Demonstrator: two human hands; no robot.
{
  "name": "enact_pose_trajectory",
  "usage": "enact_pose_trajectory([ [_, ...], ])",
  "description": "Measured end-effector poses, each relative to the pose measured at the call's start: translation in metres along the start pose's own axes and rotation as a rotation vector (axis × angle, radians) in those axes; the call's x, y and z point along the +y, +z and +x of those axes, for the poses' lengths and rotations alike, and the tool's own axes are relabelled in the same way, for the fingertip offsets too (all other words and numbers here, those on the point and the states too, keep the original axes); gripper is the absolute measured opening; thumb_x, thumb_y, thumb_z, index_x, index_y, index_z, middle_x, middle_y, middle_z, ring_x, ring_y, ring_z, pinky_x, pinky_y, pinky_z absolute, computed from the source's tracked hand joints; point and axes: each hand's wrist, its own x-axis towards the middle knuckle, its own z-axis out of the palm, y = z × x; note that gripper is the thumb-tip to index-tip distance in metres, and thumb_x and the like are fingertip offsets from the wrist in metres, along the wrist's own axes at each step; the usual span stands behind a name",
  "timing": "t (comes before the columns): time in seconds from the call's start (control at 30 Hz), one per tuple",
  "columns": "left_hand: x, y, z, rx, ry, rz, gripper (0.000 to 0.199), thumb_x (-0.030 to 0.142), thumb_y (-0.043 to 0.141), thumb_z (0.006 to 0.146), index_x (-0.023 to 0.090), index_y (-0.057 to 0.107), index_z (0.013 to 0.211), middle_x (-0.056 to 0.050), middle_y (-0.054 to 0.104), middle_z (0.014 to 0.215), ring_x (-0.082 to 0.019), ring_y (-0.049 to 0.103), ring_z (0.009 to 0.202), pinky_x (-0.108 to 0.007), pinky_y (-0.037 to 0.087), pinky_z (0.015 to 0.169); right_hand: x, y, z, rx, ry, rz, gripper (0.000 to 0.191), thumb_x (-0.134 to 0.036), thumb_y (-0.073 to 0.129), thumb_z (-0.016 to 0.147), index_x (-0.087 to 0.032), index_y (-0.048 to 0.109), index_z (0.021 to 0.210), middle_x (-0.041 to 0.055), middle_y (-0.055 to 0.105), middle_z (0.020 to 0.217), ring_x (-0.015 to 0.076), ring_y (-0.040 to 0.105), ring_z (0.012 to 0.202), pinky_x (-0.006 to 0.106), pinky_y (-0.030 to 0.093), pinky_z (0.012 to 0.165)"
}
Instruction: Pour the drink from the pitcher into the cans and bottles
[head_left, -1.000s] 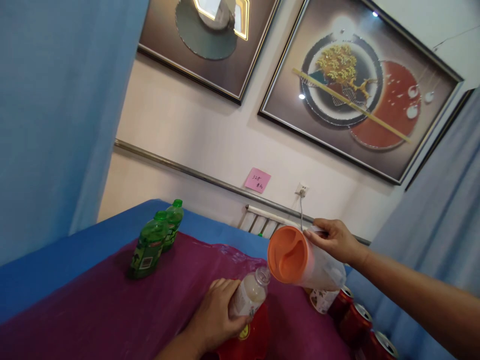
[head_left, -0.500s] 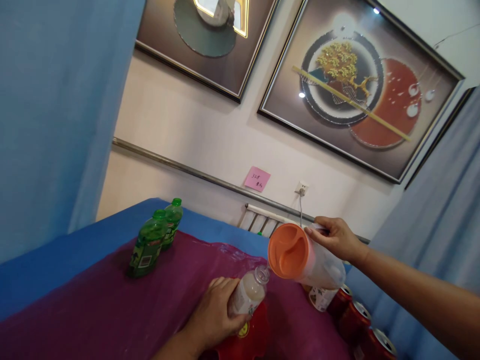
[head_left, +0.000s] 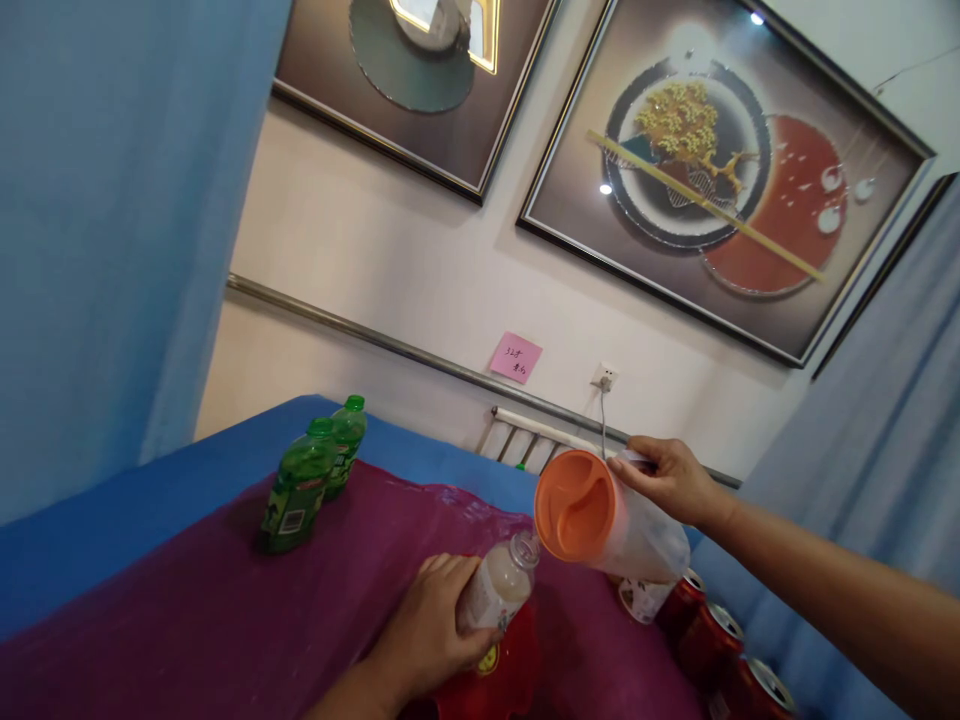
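Observation:
My left hand (head_left: 435, 625) is wrapped round a small clear bottle (head_left: 496, 590) with a pale label, uncapped and tilted to the right above a red item (head_left: 499, 680) bearing a yellow mark. In my right hand (head_left: 671, 480) is the handle of a translucent pitcher (head_left: 645, 530), tipped on its side. Its orange lid (head_left: 576, 505) faces left, and the edge is beside the bottle's mouth. Whether liquid flows between them is too small to tell. Both vessels are above the purple cloth (head_left: 322, 610).
Two green bottles (head_left: 296, 490) stand at the left on the purple cloth. Several red cans (head_left: 709, 640) line the right edge, near a white-labelled container (head_left: 643, 600) behind the pitcher. A blue curtain (head_left: 112, 220) hangs on the left, and a metal rail (head_left: 405, 347) crosses the wall.
The pitcher has shifted very slightly, with its orange lid a touch lower. My left hand and the bottle are nearly unmoved.

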Motion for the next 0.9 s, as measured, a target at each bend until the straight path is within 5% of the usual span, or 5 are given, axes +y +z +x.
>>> enact_pose_trajectory([
  [0.9,-0.0019,-0.0002,-0.0013,-0.003,0.002,0.01,0.047,0.037,0.079,0.065,0.024,0.065,0.107,-0.006,0.069,0.107,-0.029,0.059,0.1,-0.04,0.04,0.09,-0.0084,0.0002,0.0033,-0.031,0.002,-0.006,0.048,-0.055,0.056,0.088,-0.023,0.035,0.06,-0.006,0.028,0.056,0.0097,0.027,0.053,0.025,0.022,0.048],
])
